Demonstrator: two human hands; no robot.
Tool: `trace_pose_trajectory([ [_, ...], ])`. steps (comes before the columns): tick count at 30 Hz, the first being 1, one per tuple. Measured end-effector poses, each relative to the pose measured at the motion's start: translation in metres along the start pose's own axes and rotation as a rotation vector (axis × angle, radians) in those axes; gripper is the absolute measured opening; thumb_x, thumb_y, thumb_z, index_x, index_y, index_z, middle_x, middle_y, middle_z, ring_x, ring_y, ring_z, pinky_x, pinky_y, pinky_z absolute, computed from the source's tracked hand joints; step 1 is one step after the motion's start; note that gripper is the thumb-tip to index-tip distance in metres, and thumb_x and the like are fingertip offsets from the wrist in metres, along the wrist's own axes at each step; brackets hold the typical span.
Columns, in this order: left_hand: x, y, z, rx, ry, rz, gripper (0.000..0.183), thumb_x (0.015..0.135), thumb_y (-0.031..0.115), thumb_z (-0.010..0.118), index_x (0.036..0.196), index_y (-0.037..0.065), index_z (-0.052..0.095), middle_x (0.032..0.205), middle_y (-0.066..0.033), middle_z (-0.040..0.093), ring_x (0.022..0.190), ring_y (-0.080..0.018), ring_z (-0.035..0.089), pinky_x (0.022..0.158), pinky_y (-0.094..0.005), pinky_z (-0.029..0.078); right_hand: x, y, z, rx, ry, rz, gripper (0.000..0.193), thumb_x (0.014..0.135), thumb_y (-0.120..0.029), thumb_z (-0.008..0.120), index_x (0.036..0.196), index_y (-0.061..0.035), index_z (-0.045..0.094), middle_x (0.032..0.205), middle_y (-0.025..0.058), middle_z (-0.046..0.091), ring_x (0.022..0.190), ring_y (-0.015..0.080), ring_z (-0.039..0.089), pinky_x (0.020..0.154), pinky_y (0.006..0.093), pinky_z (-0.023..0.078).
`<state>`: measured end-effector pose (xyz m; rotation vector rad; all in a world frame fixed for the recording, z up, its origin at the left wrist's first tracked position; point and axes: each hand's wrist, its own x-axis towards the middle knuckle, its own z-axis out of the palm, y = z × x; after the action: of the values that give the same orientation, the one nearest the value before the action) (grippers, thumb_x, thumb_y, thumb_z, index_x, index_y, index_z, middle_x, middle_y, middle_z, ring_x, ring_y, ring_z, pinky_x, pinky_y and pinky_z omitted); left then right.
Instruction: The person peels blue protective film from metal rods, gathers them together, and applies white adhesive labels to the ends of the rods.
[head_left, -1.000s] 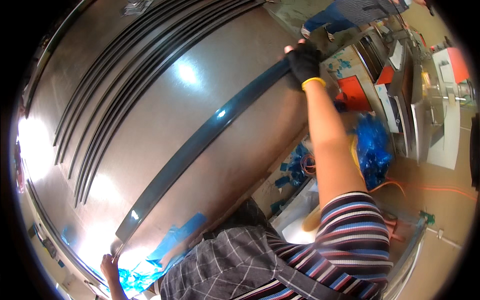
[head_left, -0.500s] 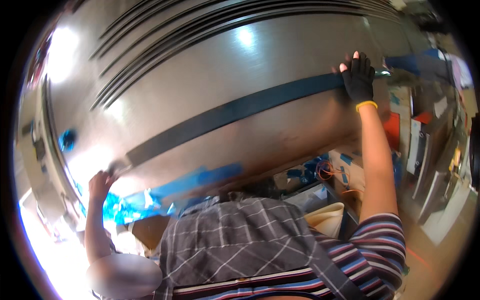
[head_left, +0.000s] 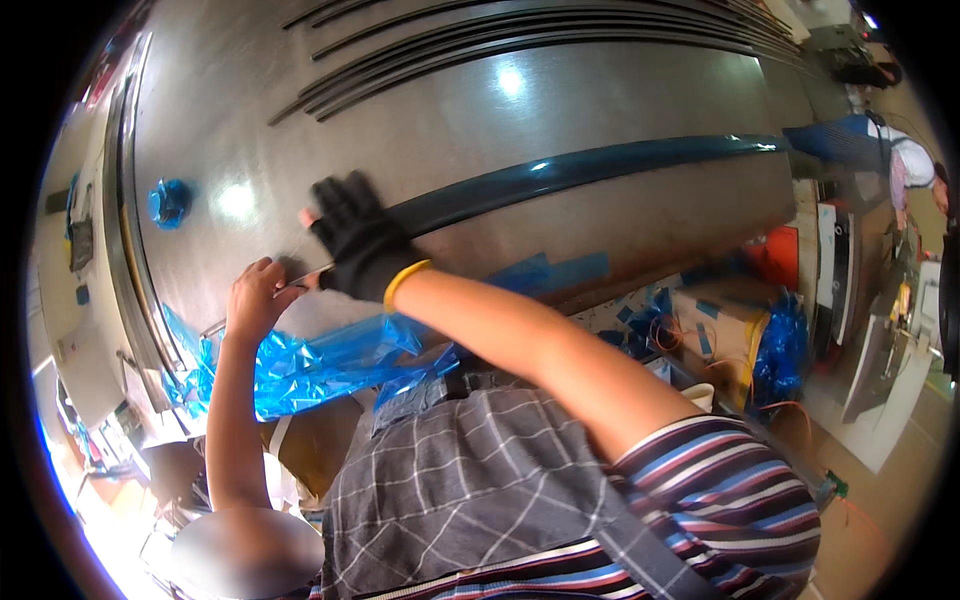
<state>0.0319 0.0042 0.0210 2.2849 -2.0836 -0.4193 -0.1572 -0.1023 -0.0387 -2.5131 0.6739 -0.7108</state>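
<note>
A long, narrow dark blue strip [head_left: 560,174] lies across the metal tabletop, glossy toward its right end. My right hand [head_left: 362,238], in a black fingerless glove with a yellow wristband, lies over the strip's left part, palm down and fingers stretched out. Its glove hides that end of the strip. Just left of it, my bare left hand [head_left: 256,298] is closed, thumb against fingers, at a small thin piece I cannot make out. Crumpled blue plastic film [head_left: 300,370] hangs along the near table edge below both hands.
Several thin dark bars [head_left: 500,50] lie along the far side of the metal table [head_left: 660,220]. A small blue roll [head_left: 169,203] sits at the left. A cardboard box [head_left: 715,325] and orange cord stand at the near right. Another person [head_left: 908,160] is at the far right.
My right hand has swept left along the strip from its right end to near my left hand. My left hand sits slightly farther up and right. The strip's right part now looks glossier.
</note>
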Motion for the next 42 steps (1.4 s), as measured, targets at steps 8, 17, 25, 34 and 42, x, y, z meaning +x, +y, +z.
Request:
trace_pose_trajectory([
  [8, -0.013, -0.009, 0.022, 0.082, -0.056, -0.033, 0.031, 0.073, 0.028, 0.074, 0.074, 0.006, 0.053, 0.076, -0.0109, 0.055, 0.075, -0.0340, 0.056, 0.066, -0.0445, 0.044, -0.054, 0.090, -0.086, -0.126, 0.346, 0.205, 0.078, 0.071, -0.047, 0.070, 0.131, -0.0030, 0.048, 0.143, 0.0262, 0.035, 0.136, 0.0394, 0.029, 0.114, 0.0559, 0.013],
  [17, -0.046, -0.022, 0.021, 0.175, -0.081, -0.039, 0.032, 0.065, 0.023, 0.077, 0.069, 0.005, 0.051, 0.071, -0.0104, 0.055, 0.070, -0.0321, 0.056, 0.062, -0.0439, 0.044, -0.162, 0.295, -0.307, -0.576, 0.396, 0.513, 0.065, 0.077, -0.046, 0.064, 0.121, 0.0000, 0.049, 0.125, 0.0194, 0.043, 0.120, 0.0362, 0.036, 0.106, 0.0489, 0.024],
  [25, -0.084, -0.067, -0.038, 0.327, -0.282, -0.273, 0.034, 0.057, 0.021, 0.082, 0.063, 0.005, 0.053, 0.068, -0.0095, 0.057, 0.064, -0.0300, 0.057, 0.060, -0.0408, 0.045, -0.181, 0.398, -0.340, -0.832, 0.362, 0.686, 0.069, 0.081, -0.051, 0.059, 0.130, -0.0031, 0.046, 0.134, 0.0169, 0.043, 0.127, 0.0354, 0.035, 0.109, 0.0457, 0.024],
  [34, -0.099, -0.135, -0.039, 0.398, -0.406, -0.475, 0.034, 0.059, 0.028, 0.083, 0.064, 0.009, 0.055, 0.071, -0.0102, 0.059, 0.073, -0.0308, 0.058, 0.065, -0.0426, 0.046, -0.199, 0.488, -0.447, -0.188, 0.255, 1.203, 0.081, 0.085, -0.061, 0.046, 0.143, -0.0072, 0.032, 0.149, 0.0207, 0.029, 0.138, 0.0357, 0.025, 0.112, 0.0424, 0.024],
  [42, -0.024, -0.051, -0.055, 0.247, -0.205, -0.339, 0.032, 0.076, 0.033, 0.073, 0.072, 0.004, 0.059, 0.075, -0.0129, 0.057, 0.074, -0.0334, 0.058, 0.067, -0.0437, 0.045, -0.182, 0.488, -0.377, -0.982, 0.092, 0.620, 0.074, 0.089, -0.060, 0.040, 0.144, -0.0107, 0.032, 0.148, 0.0194, 0.030, 0.138, 0.0351, 0.024, 0.113, 0.0492, 0.015],
])
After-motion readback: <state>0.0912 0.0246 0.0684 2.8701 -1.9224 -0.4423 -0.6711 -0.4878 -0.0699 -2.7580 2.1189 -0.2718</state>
